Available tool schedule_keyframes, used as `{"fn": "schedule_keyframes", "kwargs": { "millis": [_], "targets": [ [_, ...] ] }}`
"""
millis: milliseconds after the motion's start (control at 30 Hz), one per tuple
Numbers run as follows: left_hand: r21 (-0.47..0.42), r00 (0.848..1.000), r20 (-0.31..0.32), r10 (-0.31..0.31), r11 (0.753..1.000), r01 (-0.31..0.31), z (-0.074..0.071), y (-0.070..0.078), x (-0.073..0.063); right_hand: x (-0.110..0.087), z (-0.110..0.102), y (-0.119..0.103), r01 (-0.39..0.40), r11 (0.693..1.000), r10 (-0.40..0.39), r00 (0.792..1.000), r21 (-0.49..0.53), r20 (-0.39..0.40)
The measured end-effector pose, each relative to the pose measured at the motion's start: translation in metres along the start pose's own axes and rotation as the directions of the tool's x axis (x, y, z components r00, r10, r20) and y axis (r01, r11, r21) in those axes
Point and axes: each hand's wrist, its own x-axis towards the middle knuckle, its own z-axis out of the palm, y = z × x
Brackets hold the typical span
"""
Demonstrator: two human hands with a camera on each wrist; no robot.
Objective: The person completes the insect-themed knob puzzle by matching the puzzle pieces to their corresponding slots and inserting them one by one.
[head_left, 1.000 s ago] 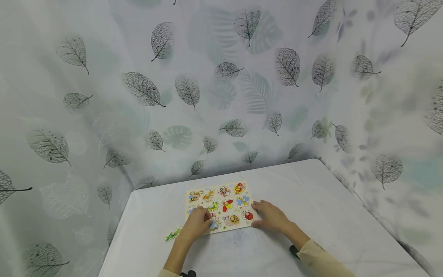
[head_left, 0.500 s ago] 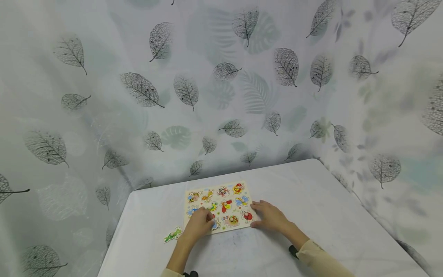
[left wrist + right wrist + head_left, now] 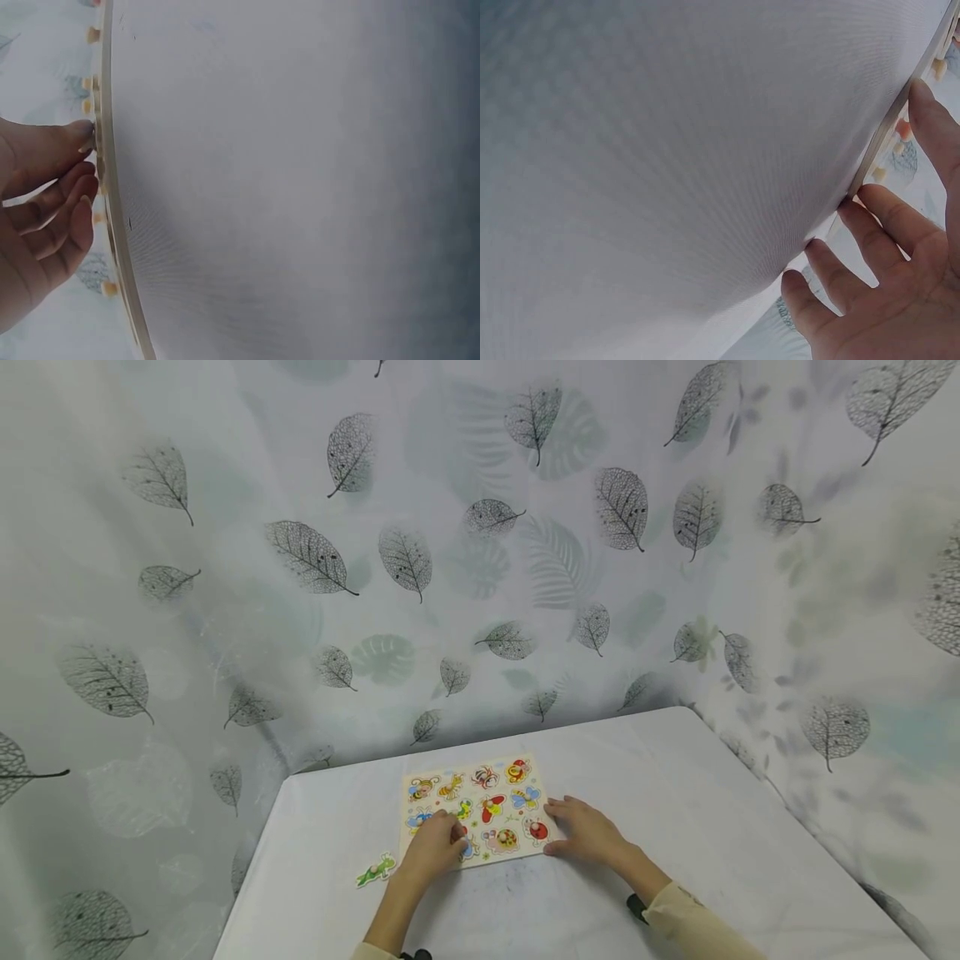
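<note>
A wooden knob puzzle board with several insect pieces lies flat on the table. Over its front left part, my left hand pinches a puzzle piece with blue and red on it, mostly hidden by the fingers. In the left wrist view the left thumb and fingers close right at the board's face, among small wooden knobs. My right hand rests spread against the board's right edge; its thumb and fingers touch that edge and the cloth in the right wrist view.
A loose green insect-shaped piece lies on the white tablecloth, left of the board and beside my left forearm. A leaf-printed curtain hangs around the table's back and sides.
My left hand has shifted slightly to the right over the board, still at the front left pieces. The right hand, the board and the loose green piece stay in place.
</note>
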Motion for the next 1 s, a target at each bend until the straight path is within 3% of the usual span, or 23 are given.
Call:
{"fn": "schedule_keyframes", "kwargs": {
  "millis": [567, 1000],
  "targets": [
    [0.091, 0.999, -0.040, -0.003, 0.996, 0.007, 0.0032, 0.0005, -0.0036, -0.0013, 0.0015, -0.0010, 0.021, 1.000, -0.021, 1.000, -0.001, -0.005],
    [0.054, 1.000, 0.000, -0.016, 0.998, 0.016, -0.0049, -0.0029, -0.0071, -0.0015, -0.0001, -0.0020, 0.013, 1.000, -0.013, 1.000, 0.018, 0.007]
  ]
}}
